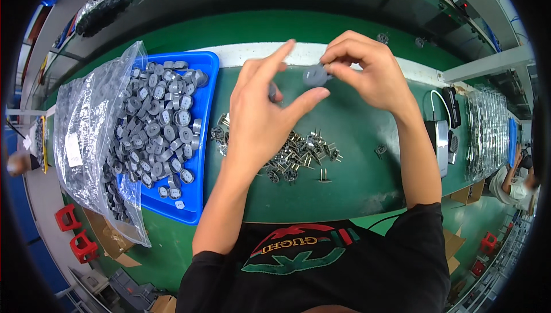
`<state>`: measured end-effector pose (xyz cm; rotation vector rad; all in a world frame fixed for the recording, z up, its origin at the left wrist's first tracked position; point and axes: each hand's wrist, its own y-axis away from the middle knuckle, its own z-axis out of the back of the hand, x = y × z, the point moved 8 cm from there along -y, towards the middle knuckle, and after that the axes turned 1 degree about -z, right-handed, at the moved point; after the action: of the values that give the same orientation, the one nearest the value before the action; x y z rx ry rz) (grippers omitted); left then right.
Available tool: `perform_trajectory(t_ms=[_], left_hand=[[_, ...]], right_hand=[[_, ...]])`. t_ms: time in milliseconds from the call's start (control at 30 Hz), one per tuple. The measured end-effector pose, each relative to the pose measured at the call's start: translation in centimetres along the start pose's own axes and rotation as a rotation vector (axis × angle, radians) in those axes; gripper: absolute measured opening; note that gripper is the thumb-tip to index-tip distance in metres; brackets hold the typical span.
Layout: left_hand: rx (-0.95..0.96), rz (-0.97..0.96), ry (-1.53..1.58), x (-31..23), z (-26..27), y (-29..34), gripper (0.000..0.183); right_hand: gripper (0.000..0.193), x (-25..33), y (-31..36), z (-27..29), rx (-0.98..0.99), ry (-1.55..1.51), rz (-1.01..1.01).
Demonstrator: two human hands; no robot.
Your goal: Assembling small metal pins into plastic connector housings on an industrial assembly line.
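Above the green table, my right hand [367, 69] pinches a round grey plastic piece [314, 76] between thumb and fingertips. The piece is slightly blurred. To its left is my left hand [261, 103], its thumb and index finger stretched apart around the piece without clearly touching it. A second grey piece [272, 91], mostly hidden, shows against the curled lower fingers of that hand. Below the hands lies a loose pile of small metal-pinned parts [293, 155]. One pinned part [324, 177] stands apart with its pins up, and another [380, 150] lies to the right.
At the left, a blue tray [211, 83] holds many round grey pieces, partly covered by a clear plastic bag [92, 123]. On the right are a silver box-shaped device [441, 149] with a white cable and stacked clear plastic trays [488, 132]. A white ledge [224, 55] borders the table's far side.
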<state>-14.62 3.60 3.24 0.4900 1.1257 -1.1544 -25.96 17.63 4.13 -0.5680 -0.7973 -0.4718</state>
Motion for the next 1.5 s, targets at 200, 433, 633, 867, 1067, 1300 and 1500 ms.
perform_trajectory(t_ms=[200, 433, 633, 867, 1067, 1300, 1500], left_hand=[[0.037, -0.015, -0.124, 0.5, -0.4, 0.2, 0.028], [0.146, 0.196, 0.380, 3.0, -0.9, 0.9, 0.037], [0.122, 0.333, 0.832, 3.7, -1.9, 1.0, 0.040], [0.197, 0.391, 1.024, 3.2, -3.2, 1.9, 0.038], [0.317, 0.498, 1.395, 3.2, -5.2, 3.0, 0.041], [0.303, 0.509, 1.503, 3.8, -5.0, 2.9, 0.036], [0.306, 0.466, 1.528, 4.2, -4.7, 2.6, 0.034]], right_hand=[[0.011, 0.1, -0.7, 1.7, -0.091, 0.428, 0.155], [0.019, -14.5, -3.9, 4.6, -0.363, 0.300, -0.344], [0.024, -13.6, -2.8, 5.7, -0.463, 0.703, -0.164], [0.030, -1.9, 9.3, 5.4, 0.266, 0.331, -0.216], [0.038, -1.5, 16.1, 1.6, 0.243, 0.285, -0.268], [0.026, -0.7, 11.5, 1.6, -0.070, -0.242, -0.273], [0.018, 2.1, 6.0, 0.2, -0.211, -0.619, -0.147]])
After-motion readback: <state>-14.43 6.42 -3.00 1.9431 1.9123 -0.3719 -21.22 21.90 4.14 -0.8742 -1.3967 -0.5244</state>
